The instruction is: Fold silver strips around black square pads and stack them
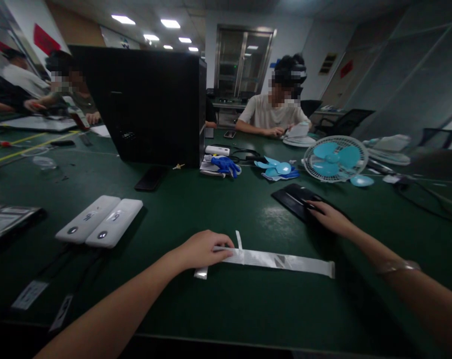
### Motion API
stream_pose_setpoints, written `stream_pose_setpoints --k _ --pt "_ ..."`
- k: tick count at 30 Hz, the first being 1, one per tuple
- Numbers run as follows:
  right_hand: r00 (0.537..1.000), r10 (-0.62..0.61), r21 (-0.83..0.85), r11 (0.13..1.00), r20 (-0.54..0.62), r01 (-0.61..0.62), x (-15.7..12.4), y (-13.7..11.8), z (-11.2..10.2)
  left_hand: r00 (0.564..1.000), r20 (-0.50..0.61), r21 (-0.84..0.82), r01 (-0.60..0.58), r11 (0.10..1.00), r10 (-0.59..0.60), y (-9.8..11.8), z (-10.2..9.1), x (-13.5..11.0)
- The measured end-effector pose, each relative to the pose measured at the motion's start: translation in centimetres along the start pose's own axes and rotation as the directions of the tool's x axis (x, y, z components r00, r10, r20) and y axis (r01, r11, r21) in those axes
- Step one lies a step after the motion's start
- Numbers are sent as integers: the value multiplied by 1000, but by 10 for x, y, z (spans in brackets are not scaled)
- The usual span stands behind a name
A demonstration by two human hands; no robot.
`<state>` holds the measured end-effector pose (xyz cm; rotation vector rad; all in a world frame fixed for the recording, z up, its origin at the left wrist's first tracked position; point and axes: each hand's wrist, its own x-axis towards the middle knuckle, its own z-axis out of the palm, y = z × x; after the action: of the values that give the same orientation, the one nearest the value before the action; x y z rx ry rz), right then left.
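Observation:
A long clear plastic bag (281,261) lies flat on the green table (226,204) in front of me. My left hand (203,249) rests on the bag's left end, fingers curled down and pinching its edge. My right hand (328,217) reaches out to a flat black device (295,197) further back on the right, fingers stretched and touching its near end.
Two white oblong devices (100,221) lie at the left, with a black phone (150,178) and a big black box (147,107) behind. Blue gloves (226,164), blue fan blades (276,168) and a small white fan (335,158) sit mid-table. Other people sit across and at the far left.

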<state>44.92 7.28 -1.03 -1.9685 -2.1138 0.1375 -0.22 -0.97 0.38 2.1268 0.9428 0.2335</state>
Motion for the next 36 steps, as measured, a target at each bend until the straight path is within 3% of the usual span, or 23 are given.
stream_pose_setpoints --k 3,7,10,13,17,23,27,33,36 --pt "970 -206 81 977 127 196 0 -61 12 999 -26 96 -43 994 46 2 2 0" --pt "875 -435 193 897 214 399 -9 -134 23 981 -92 312 -136 940 172 7 1 -2" --pt "786 -562 300 820 260 487 -19 -173 24 964 -123 373 -176 911 237 9 -3 -3" --pt "718 -628 386 768 301 510 -30 -196 20 961 -133 378 -176 909 241 8 -5 -3" --pt "686 -641 440 756 344 485 -43 -208 15 971 -141 350 -133 927 193 2 -5 0" --pt "757 -563 443 801 332 402 -53 -211 8 981 -193 244 13 970 35 -2 -6 4" --pt "782 -573 417 791 246 449 -61 -213 -1 973 -218 201 122 972 -77 -6 -9 6" --pt "685 -692 231 722 227 652 -73 -214 5 957 -280 248 152 957 -79 -5 -6 8" --pt "668 -719 150 695 192 704 -75 -212 13 950 -303 256 159 954 -77 -2 -4 8"
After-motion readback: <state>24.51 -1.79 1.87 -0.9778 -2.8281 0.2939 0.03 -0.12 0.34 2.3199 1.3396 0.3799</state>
